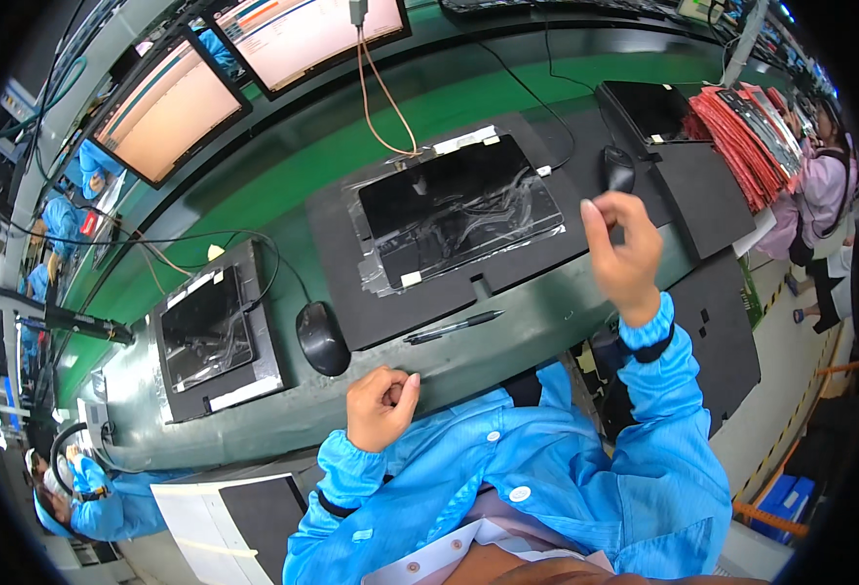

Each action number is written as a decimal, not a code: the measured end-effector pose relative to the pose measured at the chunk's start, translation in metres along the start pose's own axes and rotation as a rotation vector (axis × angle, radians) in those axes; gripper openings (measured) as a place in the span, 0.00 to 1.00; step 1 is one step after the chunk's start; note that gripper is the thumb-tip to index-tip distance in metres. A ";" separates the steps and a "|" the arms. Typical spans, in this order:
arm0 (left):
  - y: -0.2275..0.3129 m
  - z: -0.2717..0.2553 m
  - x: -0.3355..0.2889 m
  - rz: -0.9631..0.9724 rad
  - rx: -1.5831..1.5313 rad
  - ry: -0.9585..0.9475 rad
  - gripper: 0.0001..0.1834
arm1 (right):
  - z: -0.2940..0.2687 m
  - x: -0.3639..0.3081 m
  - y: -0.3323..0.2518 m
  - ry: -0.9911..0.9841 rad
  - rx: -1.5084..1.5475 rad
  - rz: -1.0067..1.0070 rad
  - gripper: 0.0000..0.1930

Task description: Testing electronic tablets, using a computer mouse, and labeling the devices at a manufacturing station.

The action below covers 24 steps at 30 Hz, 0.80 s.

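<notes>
My left hand point(381, 407) is curled into a loose fist at the bench's front edge, with nothing showing in it. Raised over the right part of the bench, my right hand point(626, 255) has its fingers curled in and the thumb close to the index finger; I see nothing held. Between the hands and beyond them, a black tablet-like screen panel point(458, 200) lies on a dark foam mat point(342, 292), partly under clear film, with white tabs at its edges. A pen point(454, 327) rests on the bench just in front of the mat.
A smaller film-covered panel point(207, 327) and a black mouse point(323, 338) are at left. Another mouse point(617, 170), a black panel point(651, 109) and a stack of red sleeves point(746, 146) stand at right. Two monitors point(168, 105) are behind; cables cross the bench. Other people work at both sides.
</notes>
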<state>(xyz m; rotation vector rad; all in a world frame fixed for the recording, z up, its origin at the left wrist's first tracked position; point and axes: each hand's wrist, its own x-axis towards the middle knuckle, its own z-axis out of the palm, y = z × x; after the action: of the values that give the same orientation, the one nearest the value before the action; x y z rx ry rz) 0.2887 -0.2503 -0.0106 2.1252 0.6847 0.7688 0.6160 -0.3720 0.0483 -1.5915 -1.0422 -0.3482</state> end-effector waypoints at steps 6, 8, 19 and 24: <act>0.001 0.006 0.004 -0.031 0.038 0.028 0.09 | -0.022 0.036 0.111 -0.001 -0.454 0.146 0.24; 0.001 0.008 0.005 -0.047 0.040 0.031 0.09 | -0.020 0.039 0.137 -0.002 -0.505 0.109 0.27; 0.002 0.009 0.004 -0.059 0.033 0.014 0.10 | -0.016 0.037 0.176 0.036 -0.497 0.165 0.33; 0.001 0.012 0.003 -0.042 0.030 0.001 0.09 | -0.016 0.036 0.169 0.062 -0.488 0.234 0.33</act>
<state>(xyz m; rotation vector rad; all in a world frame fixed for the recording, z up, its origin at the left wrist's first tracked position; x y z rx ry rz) 0.2992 -0.2541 -0.0150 2.1306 0.7430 0.7415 0.7714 -0.3642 -0.0291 -2.1009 -0.7436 -0.5141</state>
